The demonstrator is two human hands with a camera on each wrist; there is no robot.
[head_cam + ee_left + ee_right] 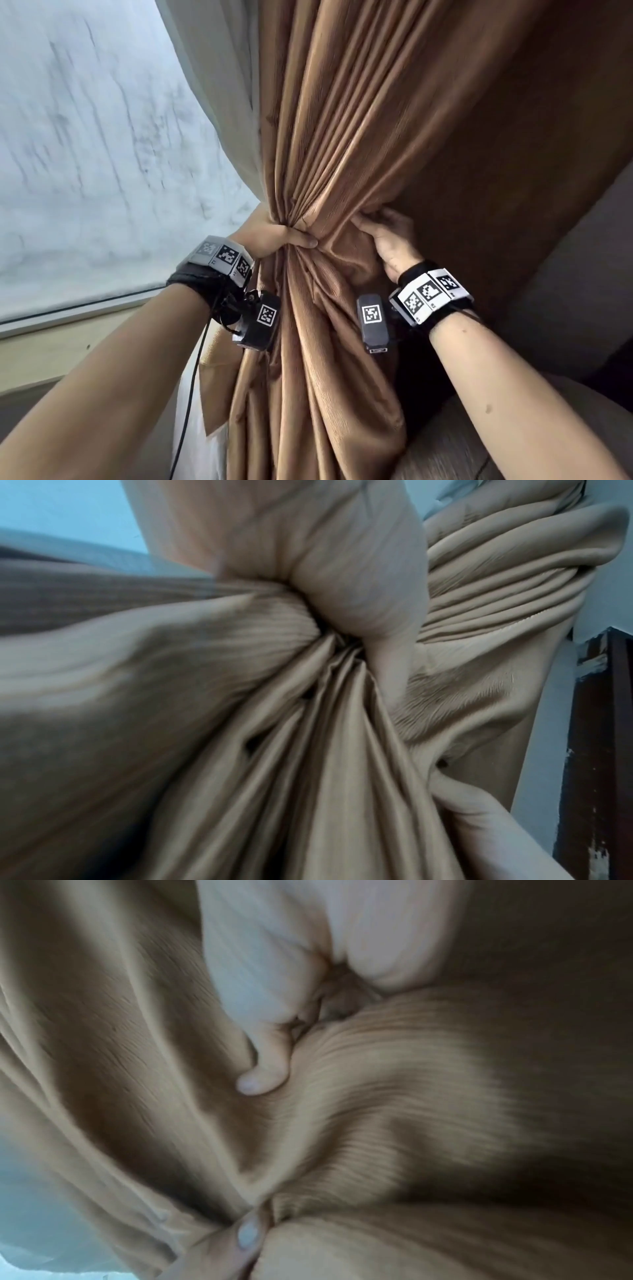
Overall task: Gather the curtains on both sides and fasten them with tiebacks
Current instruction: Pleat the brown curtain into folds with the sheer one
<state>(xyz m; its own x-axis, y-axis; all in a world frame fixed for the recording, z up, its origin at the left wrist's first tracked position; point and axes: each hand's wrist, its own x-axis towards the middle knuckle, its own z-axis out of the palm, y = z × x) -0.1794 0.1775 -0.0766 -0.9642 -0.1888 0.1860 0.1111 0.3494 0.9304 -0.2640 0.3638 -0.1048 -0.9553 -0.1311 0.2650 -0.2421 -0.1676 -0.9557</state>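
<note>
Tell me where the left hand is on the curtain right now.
In the head view, the left hand grips the gathered waist of the brown curtain from its window side, level with the right hand on the opposite side.

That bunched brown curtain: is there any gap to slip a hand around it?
Left of the curtain, toward the window, space looks open. It is crowded at the cinch: left hand grips it, right hand presses folds against the dark wall.

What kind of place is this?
Probably a lived-in room at a window: a ribbed tan fabric curtain bunched in both hands, a pale frosted window pane with a sill, and grey upholstered seating beside it.
</note>
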